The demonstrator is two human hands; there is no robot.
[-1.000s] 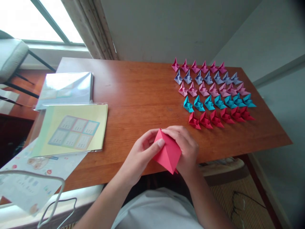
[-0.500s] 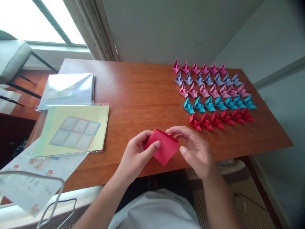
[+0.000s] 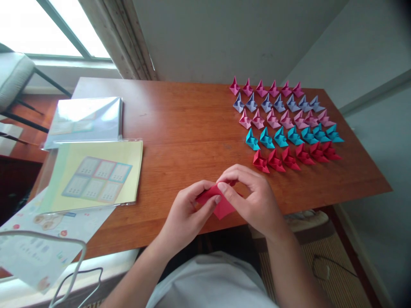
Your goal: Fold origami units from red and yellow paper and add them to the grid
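Red paper (image 3: 224, 210) is folded and held up by the near edge of the wooden table (image 3: 180, 128). The left hand (image 3: 184, 216) pinches one side, thumb and fingers nearly closed. The right hand (image 3: 260, 205) pinches the top with its fingertips close together. The paper looks very light and thin, so it should bend easily but could crumple or rip. Hold it softly by the folded edges. Little folded papers (image 3: 280, 137) sit in rows beyond.
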